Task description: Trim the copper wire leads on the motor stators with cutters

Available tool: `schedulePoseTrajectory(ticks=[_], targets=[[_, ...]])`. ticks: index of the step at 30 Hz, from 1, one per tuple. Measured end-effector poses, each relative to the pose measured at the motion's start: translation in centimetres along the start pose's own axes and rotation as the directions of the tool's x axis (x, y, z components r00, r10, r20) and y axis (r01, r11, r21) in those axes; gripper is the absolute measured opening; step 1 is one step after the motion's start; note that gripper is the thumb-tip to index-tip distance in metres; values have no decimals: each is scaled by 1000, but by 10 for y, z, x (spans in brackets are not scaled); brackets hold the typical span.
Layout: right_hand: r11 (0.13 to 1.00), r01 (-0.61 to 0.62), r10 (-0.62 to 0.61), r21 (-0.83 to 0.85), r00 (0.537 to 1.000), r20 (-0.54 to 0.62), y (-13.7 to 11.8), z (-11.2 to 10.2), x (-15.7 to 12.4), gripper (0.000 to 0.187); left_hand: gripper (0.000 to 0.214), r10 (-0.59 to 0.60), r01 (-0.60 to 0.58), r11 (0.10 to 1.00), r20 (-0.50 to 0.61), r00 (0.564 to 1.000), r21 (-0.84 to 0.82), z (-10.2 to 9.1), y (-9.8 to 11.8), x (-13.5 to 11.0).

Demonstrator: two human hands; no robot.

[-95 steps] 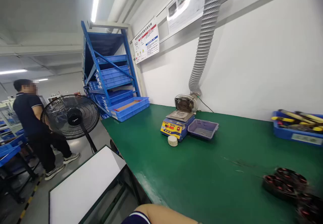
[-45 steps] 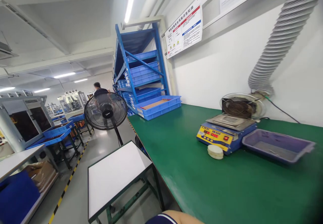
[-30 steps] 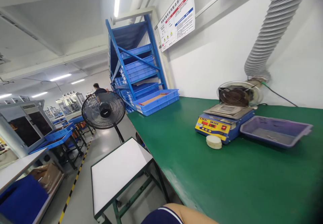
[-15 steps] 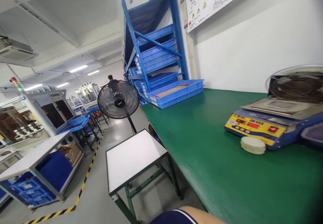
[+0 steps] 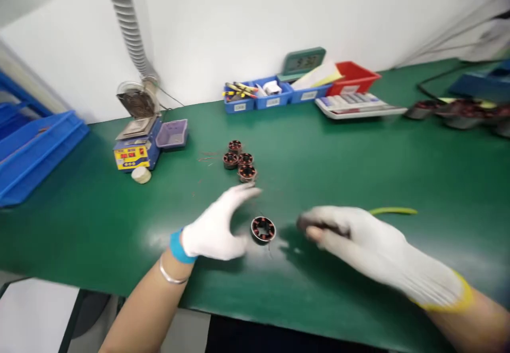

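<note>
A motor stator point(image 5: 263, 230) with copper windings sits on the green bench, a thin wire sticking out beside it. My left hand point(image 5: 217, 228), in a white glove, is open at its left, thumb and fingers apart and not touching it. To the right my right hand point(image 5: 350, 239) hovers, gloved in white with dark-stained fingertips. Its fingers are closed and blurred; what they hold, if anything, I cannot make out. A yellow-green handle point(image 5: 394, 211) shows just beyond that hand; whether it is held is unclear. Several more stators point(image 5: 246, 172) stand grouped behind my left hand.
Loose wire bits point(image 5: 209, 157) lie left of the group. At back left are a blue-and-yellow device point(image 5: 133, 156), a round white pad point(image 5: 141, 175) and a purple tray point(image 5: 172, 134). Blue bins point(image 5: 273, 101), a red bin point(image 5: 354, 79) and a clock point(image 5: 303, 62) line the wall.
My view has swung right and down from the aisle, fan and shelving to the bench. Both my gloved hands and the stators have come into view.
</note>
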State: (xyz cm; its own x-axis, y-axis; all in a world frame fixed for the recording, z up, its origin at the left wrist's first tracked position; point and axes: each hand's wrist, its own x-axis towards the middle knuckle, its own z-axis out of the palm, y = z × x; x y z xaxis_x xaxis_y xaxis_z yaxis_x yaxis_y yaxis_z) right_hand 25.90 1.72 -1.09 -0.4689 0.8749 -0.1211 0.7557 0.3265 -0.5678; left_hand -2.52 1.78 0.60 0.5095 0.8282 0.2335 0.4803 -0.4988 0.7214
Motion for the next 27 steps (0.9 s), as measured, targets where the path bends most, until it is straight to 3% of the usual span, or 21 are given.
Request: schedulePoseTrajectory(ticks=[1, 3, 4, 6, 8, 11, 15, 18, 21, 23, 27], targets=[[997, -82, 81, -18, 996, -28, 1, -2, 8, 36, 58, -91, 84, 993, -96, 991, -83, -4, 4, 0], [988, -142, 140, -66, 990, -34, 0, 2, 21, 35, 18, -371, 367, 928, -185, 910, -55, -2, 17, 1], [989, -122, 120, -88, 992, -26, -3, 6, 23, 35, 26, -478, 493, 870, -203, 855, 27, 5, 25, 2], [995, -27, 26, -98, 1000, -14, -11, 14, 23, 35, 49, -568, 605, 762, -213, 795, 228, 25, 35, 5], [995, 75, -74, -64, 997, 19, -18, 18, 17, 34, 55, -588, 607, 718, -170, 791, 341, 42, 37, 7], [991, 132, -131, -22, 989, 69, -19, 16, 8, 27, 40, -554, 538, 742, -87, 828, 399, 50, 31, 9], [992, 93, -108, -86, 976, -189, -9, 17, 10, 39, 22, -417, 383, 854, 26, 908, 352, 39, 23, 9], [972, 197, -227, -130, 929, -292, -5, 28, 18, 46, 30, -437, 420, 869, 9, 899, 260, 38, 21, 9], [950, 283, -309, -132, 916, -256, -9, 38, 28, 35, 32, -478, 476, 848, -53, 877, 234, 44, 20, 10], [945, 318, -327, -81, 932, -157, -12, 36, 34, 26, 26, -436, 431, 864, -42, 899, 262, 46, 19, 10], [982, 185, -183, 34, 982, -47, -2, 16, 35, 21, 26, -360, 327, 898, 62, 931, 294, 41, 18, 10]])
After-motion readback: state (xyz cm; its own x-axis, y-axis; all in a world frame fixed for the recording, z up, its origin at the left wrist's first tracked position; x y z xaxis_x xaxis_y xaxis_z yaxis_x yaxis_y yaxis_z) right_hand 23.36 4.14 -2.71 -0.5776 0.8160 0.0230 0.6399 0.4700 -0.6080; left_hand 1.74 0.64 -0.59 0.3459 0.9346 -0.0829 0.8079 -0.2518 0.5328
